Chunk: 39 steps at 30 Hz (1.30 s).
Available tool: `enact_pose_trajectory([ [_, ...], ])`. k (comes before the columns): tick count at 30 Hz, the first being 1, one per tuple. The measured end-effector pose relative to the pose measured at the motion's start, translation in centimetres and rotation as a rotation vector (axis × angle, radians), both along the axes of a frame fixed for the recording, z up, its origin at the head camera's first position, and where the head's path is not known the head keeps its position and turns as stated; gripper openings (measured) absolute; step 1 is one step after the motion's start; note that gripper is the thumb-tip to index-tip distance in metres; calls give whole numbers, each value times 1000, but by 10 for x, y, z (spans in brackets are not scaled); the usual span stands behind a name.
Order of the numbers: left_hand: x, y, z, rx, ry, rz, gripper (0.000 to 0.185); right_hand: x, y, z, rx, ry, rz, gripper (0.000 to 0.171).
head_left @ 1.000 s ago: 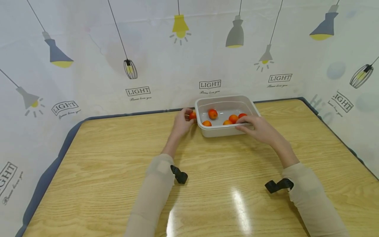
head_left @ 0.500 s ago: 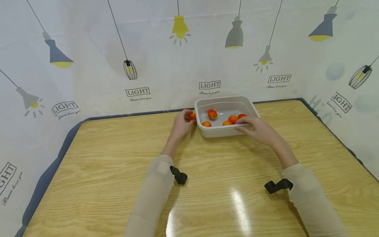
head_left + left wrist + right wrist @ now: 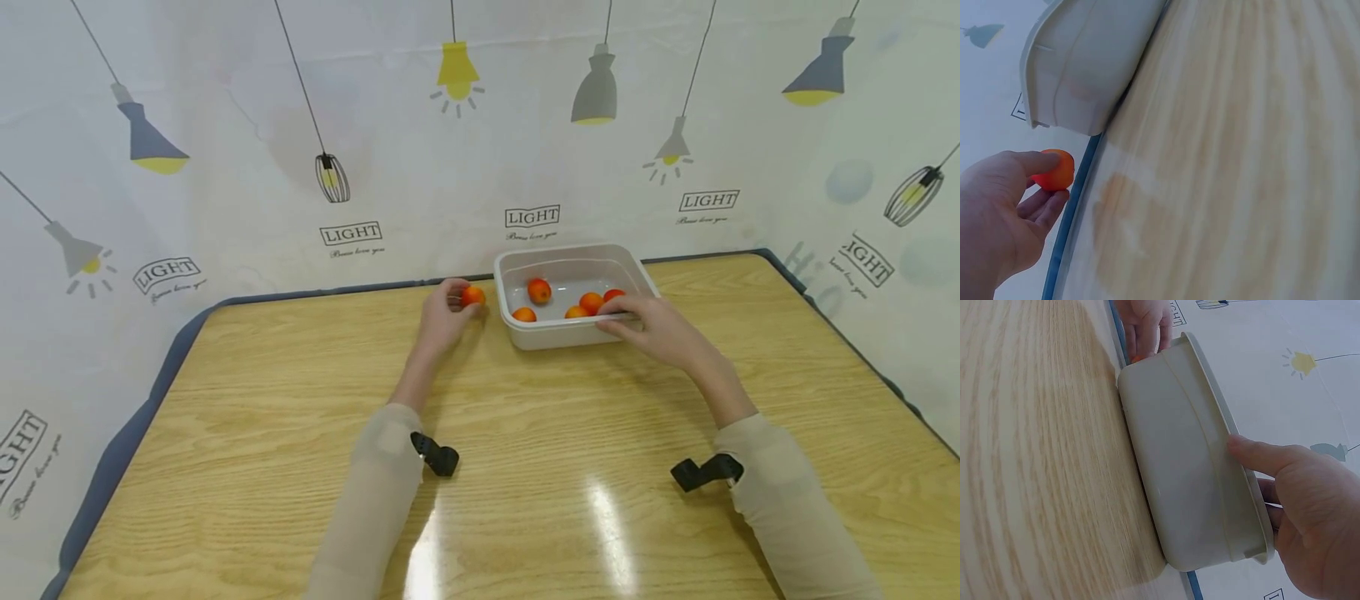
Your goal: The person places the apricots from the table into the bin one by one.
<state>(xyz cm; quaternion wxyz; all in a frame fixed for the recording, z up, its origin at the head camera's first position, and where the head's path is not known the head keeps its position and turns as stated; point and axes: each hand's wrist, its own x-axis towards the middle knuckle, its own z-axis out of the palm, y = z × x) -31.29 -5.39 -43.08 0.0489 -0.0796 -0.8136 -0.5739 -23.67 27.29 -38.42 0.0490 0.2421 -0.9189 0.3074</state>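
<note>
My left hand (image 3: pixel 444 315) pinches a small orange-red fruit (image 3: pixel 472 296) just left of a white plastic tub (image 3: pixel 573 335) at the table's back. In the left wrist view the fruit (image 3: pixel 1054 170) sits between thumb and fingers, apart from the tub's corner (image 3: pixel 1079 69). My right hand (image 3: pixel 651 323) grips the tub's front right rim, thumb on the outer wall (image 3: pixel 1260 456) and fingers inside. Several more orange-red fruits (image 3: pixel 539 290) lie in the tub.
The wooden table (image 3: pixel 525 450) has a dark blue edge (image 3: pixel 150 392) along its back and sides. A white curtain printed with lamps (image 3: pixel 337 125) hangs close behind the tub. Black camera mounts sit at both wrists (image 3: pixel 438 457).
My left hand has drawn the fruit leftward, away from the tub's left wall, and the forearm has pulled back a little. The right hand stays on the rim.
</note>
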Motion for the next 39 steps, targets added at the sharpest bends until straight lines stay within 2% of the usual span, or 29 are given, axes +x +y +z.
enact_pose_trajectory([
  [4,5,-6,5,14,-14,16,39,1,1,0,0,-4,-4,22],
  [8,8,-9,11,23,3,26,39,0,2,0,-2,7,-7,20],
  [27,20,-2,39,108,211,0,38,-2,1,-1,-1,8,2,20],
  [34,26,9,49,114,294,-47,38,-1,0,-1,0,0,2,21],
  [39,33,18,56,102,321,-95,38,-1,0,-1,-2,-4,5,21],
])
